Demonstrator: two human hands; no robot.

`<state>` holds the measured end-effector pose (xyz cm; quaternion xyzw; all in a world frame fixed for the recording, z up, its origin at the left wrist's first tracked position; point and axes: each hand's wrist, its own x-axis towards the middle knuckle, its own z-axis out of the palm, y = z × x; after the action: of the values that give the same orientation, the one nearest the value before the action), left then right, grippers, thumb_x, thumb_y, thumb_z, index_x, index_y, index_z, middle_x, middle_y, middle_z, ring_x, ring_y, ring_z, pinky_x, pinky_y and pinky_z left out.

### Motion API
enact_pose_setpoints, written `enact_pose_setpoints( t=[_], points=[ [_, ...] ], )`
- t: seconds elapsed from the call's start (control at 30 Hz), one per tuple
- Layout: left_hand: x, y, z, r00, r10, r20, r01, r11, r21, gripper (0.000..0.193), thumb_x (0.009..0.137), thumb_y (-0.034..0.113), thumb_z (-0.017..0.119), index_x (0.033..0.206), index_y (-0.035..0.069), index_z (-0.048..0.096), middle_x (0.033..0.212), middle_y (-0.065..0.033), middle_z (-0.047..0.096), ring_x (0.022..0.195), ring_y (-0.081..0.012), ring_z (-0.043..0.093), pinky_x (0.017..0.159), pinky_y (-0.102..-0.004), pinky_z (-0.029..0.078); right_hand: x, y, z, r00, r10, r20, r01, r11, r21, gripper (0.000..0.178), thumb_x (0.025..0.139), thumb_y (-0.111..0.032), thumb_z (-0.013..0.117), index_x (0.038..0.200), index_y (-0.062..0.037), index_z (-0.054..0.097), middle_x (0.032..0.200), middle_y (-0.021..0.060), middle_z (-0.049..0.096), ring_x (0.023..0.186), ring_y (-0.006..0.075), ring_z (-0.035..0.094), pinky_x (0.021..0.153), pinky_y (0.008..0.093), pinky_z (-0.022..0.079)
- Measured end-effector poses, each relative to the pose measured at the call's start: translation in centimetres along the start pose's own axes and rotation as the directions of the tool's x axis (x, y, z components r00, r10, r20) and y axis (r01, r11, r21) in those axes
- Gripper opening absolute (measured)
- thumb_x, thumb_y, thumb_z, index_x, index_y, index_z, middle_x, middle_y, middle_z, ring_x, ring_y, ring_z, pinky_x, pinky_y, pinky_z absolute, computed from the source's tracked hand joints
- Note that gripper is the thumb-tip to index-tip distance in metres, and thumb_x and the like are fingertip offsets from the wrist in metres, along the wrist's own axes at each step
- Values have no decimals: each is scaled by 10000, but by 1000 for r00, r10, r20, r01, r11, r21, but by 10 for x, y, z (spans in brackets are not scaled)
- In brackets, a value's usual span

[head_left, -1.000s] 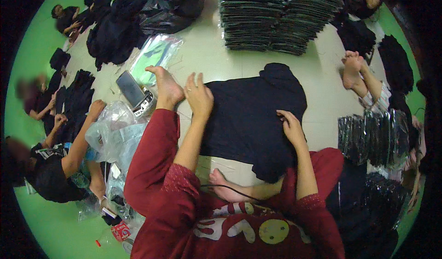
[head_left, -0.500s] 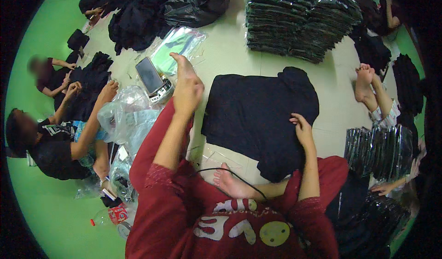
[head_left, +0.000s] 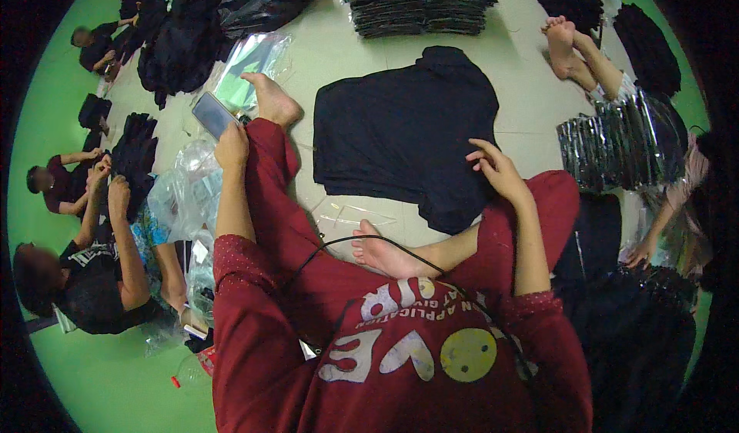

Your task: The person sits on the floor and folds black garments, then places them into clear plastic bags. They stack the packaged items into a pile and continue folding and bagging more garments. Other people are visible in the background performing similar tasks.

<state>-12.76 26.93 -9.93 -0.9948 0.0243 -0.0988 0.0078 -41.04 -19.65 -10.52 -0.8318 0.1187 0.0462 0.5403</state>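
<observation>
A folded black garment (head_left: 400,137) lies on the pale floor before my crossed legs. Over its right edge hovers my right hand (head_left: 498,173), open, fingers loosely spread and empty. On the left, my left hand (head_left: 232,147) is at the lower end of a smartphone (head_left: 213,115), next to my knee. Its fingers are curled closed, and what they hold, if anything, is hidden. The phone lies tilted, screen up, beside my outstretched foot (head_left: 273,103). A dark cable (head_left: 369,237) curves across my lap.
Packed black garments stand in a tall stack (head_left: 423,2) ahead and another pile (head_left: 616,144) at right. A flat plastic packet (head_left: 250,67) lies behind the phone. Crumpled clear bags (head_left: 185,194) separate me from a co-worker (head_left: 96,287). Another person's feet (head_left: 562,48) extend in at right.
My left hand has moved from beside my foot to the phone's lower end. My right hand stays by the garment, fingers more spread. The whole view has shifted.
</observation>
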Motion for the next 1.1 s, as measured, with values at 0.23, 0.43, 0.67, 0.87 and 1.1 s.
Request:
enact_pose_setpoints(
  t=[0.23,0.43,0.67,0.87,1.1],
  points=[
    [-93,91,-1,724,678,-131,-684,680,-265,184,734,97,596,901,41,543,916,-174,558,788,-359,568,652,-448,475,-19,6,7,997,-51,-50,54,997,62,449,852,64,397,1272,-76,474,996,110,647,825,173,603,794,296,481],
    [-130,115,8,670,722,174,-688,692,-220,220,759,83,576,975,60,536,978,-133,527,948,-323,533,778,-429,450,-19,21,53,978,-203,42,207,971,-120,439,789,76,431,1208,-33,505,1029,170,630,972,315,605,863,367,465],
    [-138,88,-3,690,704,167,-690,710,-140,222,715,92,586,936,89,569,887,-91,548,890,-288,562,836,-421,423,-57,36,43,992,-127,3,123,951,-285,416,778,34,435,1179,-21,533,1086,183,602,1032,335,564,892,390,451],
    [-165,174,-32,683,711,-171,-723,622,-302,193,622,144,653,793,73,597,814,-111,595,775,-300,586,694,-455,422,-81,19,39,981,-175,89,196,860,-471,435,771,-19,487,1204,-44,528,1076,178,618,990,326,582,861,422,448],
    [-247,272,-26,287,953,-97,-849,206,-487,248,716,220,661,896,61,603,969,-102,561,924,-287,549,824,-397,442,-103,4,1,994,-18,109,38,982,-186,489,837,-12,483,1320,-39,414,1059,173,628,987,277,607,879,363,464]
  ],
)
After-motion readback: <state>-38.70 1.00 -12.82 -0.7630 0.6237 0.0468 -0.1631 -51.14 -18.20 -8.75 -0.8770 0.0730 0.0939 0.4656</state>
